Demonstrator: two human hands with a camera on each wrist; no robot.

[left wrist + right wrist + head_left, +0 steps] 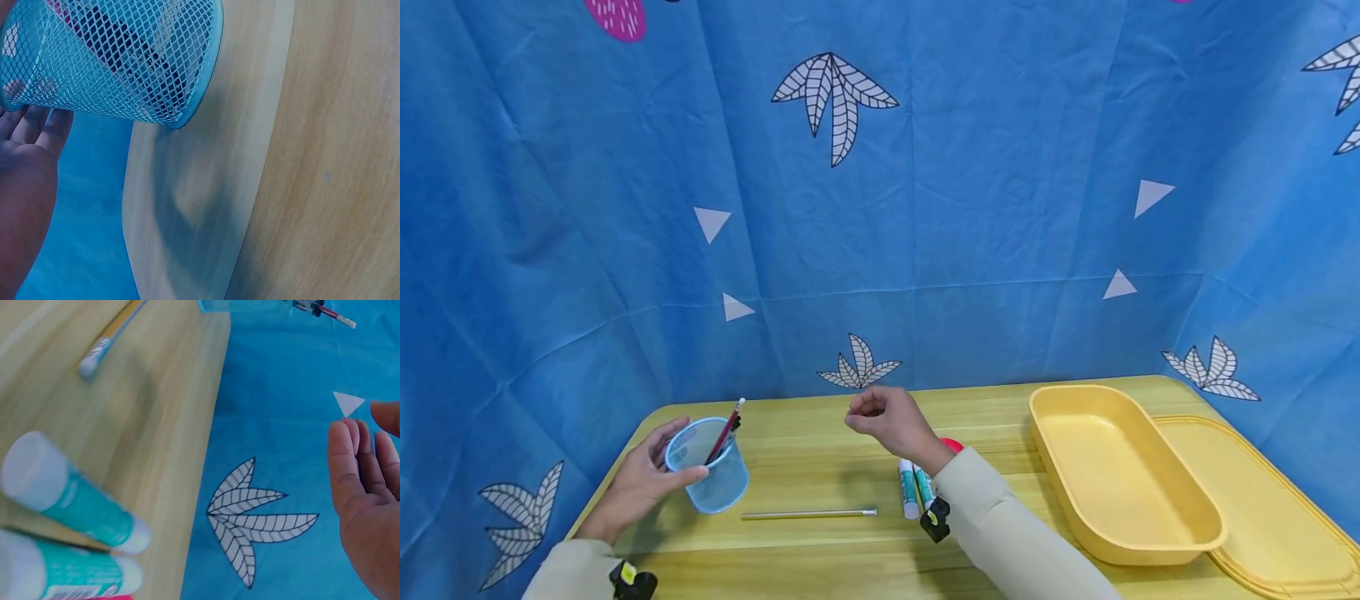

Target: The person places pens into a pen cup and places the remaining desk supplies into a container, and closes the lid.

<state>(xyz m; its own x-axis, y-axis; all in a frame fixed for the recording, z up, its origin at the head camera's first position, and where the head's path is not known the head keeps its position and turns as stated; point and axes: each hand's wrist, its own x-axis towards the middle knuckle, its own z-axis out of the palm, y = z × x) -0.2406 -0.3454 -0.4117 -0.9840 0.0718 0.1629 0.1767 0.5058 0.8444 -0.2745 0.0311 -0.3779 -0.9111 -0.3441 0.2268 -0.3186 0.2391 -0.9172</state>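
Note:
My left hand (643, 479) grips a light blue mesh pen cup (718, 487) at the table's left side, thumb along the near side and fingers at the far side. The cup stands tilted. In it lean a red pencil (724, 435) with a white eraser end and a dark item beside it. My right hand (898, 421) hovers over the middle of the table; its fingers are loosely bent with nothing between them, the thumb apart in the right wrist view. A pencil (808, 514) lies crosswise in front of the cup. Two glue sticks (908, 490) lie below the right wrist.
A red object (952, 444) is mostly hidden behind the right wrist. To the right, a yellow tray (1120, 479) stands beside its flat yellow lid (1262, 508). A blue patterned cloth (985, 208) hangs behind the wooden table (805, 558).

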